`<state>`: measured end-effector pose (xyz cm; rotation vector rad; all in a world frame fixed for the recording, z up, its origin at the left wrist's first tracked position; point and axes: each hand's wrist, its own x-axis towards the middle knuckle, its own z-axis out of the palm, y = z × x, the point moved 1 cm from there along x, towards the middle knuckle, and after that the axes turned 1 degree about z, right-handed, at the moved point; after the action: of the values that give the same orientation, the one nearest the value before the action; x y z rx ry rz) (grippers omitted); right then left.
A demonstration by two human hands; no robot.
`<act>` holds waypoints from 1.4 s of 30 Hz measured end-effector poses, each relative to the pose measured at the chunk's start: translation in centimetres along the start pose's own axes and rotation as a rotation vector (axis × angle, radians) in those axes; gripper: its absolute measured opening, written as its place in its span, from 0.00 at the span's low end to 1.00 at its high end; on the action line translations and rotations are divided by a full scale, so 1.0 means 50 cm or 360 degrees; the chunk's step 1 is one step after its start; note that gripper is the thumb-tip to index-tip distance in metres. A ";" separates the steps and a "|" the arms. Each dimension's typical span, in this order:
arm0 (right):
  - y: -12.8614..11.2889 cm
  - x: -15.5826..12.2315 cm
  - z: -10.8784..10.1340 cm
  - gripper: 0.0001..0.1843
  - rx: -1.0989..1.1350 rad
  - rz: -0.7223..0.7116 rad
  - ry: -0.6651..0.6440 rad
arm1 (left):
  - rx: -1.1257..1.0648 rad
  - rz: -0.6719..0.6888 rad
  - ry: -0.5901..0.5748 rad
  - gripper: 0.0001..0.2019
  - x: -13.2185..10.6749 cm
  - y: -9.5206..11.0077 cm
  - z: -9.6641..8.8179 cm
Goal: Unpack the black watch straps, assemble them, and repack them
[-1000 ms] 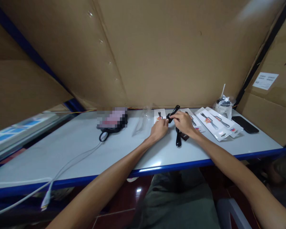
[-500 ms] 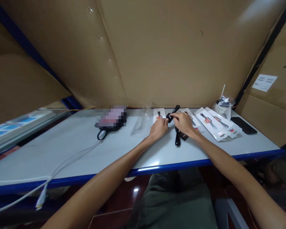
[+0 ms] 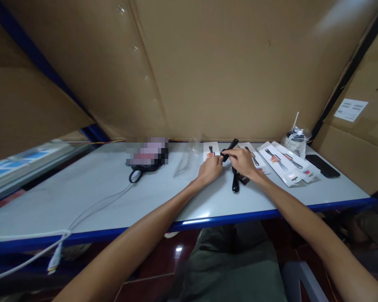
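Both hands meet over the far middle of a grey table (image 3: 82, 197). My left hand (image 3: 210, 169) pinches the near end of a black strap (image 3: 230, 149) that slants up and to the right. My right hand (image 3: 243, 162) is closed on the same strap a little farther along. A second black strap (image 3: 235, 184) lies flat on the table just under my right hand. Behind my hands lies a white card pack (image 3: 210, 150) showing a strap.
Several white strap packs (image 3: 280, 161) lie fanned out to the right, with a crumpled plastic bag (image 3: 294, 140) and a dark phone (image 3: 323, 165) beyond them. A blurred dark item (image 3: 146, 157) and a white cable (image 3: 91, 207) lie to the left. Cardboard panels (image 3: 227, 67) wall the table's back.
Hardly anything differs: both hands stay closed on the black strap, with only a small shift of the camera view.
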<state>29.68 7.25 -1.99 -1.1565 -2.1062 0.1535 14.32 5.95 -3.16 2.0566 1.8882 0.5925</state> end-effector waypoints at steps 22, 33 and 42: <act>-0.001 -0.001 0.006 0.13 0.0111 0.0057 0.0064 | 0.0151 0.0040 0.0015 0.24 -0.010 0.001 -0.001; -0.005 0.008 0.019 0.11 0.1406 0.1104 -0.0196 | 0.0362 0.0078 0.0055 0.24 -0.028 0.015 -0.008; -0.005 0.004 0.020 0.11 0.1070 0.0695 0.0122 | 0.0472 0.0128 0.0068 0.24 -0.035 0.018 -0.008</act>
<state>28.78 7.48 -2.52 -1.1412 -1.5105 0.9242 14.80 4.10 -2.58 2.3277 2.0296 0.3960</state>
